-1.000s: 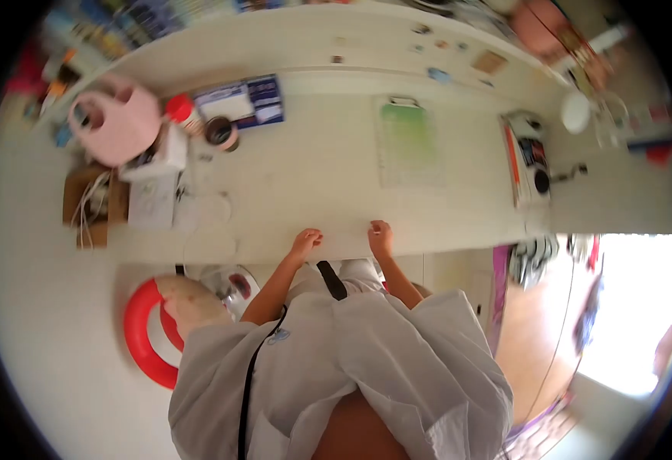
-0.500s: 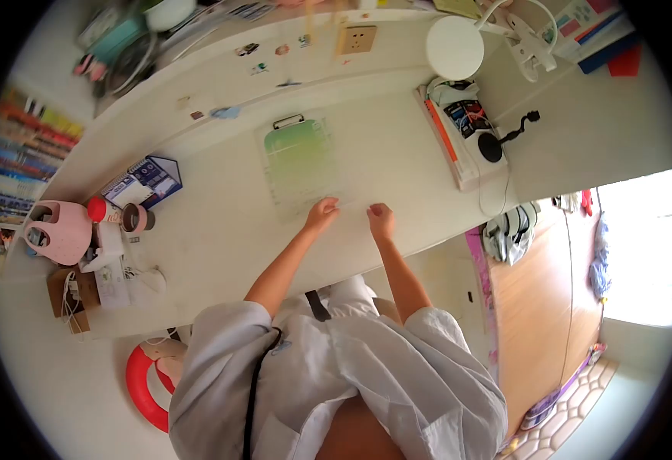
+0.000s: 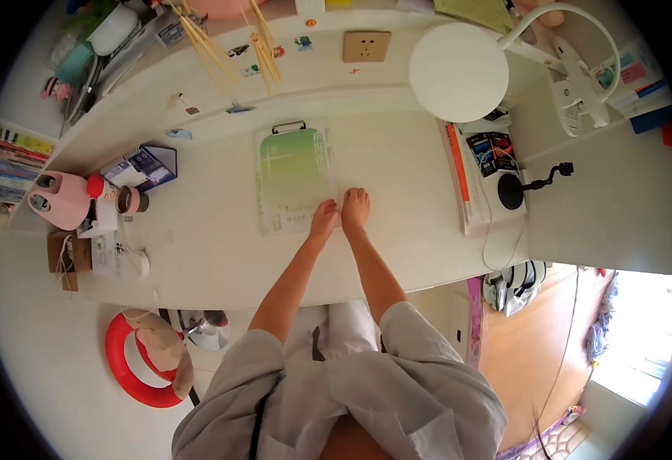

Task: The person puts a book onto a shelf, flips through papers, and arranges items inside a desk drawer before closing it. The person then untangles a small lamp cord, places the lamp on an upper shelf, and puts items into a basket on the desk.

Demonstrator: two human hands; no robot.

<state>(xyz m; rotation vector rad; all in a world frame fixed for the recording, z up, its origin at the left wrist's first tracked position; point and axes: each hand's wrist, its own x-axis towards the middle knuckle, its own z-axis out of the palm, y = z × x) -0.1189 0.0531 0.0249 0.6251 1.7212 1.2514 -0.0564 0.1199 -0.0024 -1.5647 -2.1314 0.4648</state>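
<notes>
A clear clipboard [image 3: 296, 172] with a green panel and a dark metal clip lies flat on the white desk. My left hand [image 3: 323, 221] rests over its lower right corner, fingers bent and drawn together. Right beside it, my right hand [image 3: 355, 208] sits at the board's right edge with its fingers curled close together. The two hands nearly touch at the fingertips. Whatever may be between the fingers is too small or hidden to make out.
A white lamp [image 3: 459, 73] overhangs the desk's back right. Below it are a stack of books [image 3: 462, 180] and a black stand [image 3: 511, 192]. To the left stand a desk calendar [image 3: 143, 167], a cup [image 3: 131, 200] and a pink holder [image 3: 60, 199].
My right hand has moved left, closing the gap to my left hand. My left hand stays near the clipboard's lower right corner. The camera view has shifted.
</notes>
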